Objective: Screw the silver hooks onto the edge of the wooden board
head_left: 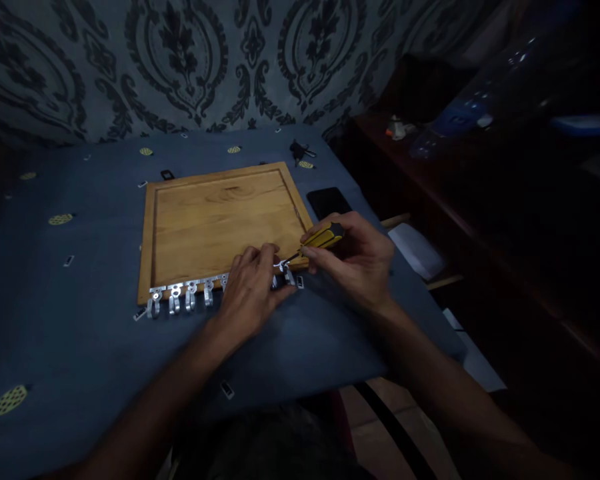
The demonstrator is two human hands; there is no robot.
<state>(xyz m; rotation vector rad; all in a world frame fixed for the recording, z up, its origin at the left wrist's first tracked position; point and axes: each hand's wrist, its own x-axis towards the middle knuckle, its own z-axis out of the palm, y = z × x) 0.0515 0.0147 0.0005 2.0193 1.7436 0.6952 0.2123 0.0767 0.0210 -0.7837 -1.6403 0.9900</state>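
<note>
A wooden board (225,223) with a raised frame lies flat on the blue cloth. Along its near edge runs a metal hook rail (175,291) with several silver hooks. My left hand (250,287) is closed over the right part of this rail, fingers on the board and thumb below the edge, hiding some hooks. In my right hand (360,260) is a yellow and black screwdriver (321,238), gripped by its handle. Its shaft slants down to the left, with the tip at the rail's right end, close to my left fingers. Whether a screw sits there is too small to tell.
A dark phone (329,201) lies right of the board, and keys (300,152) lie beyond its far corner. Patterned fabric (205,60) rises behind the table. To the right stand a dark wooden piece of furniture (430,177) and a clear plastic bottle (460,117).
</note>
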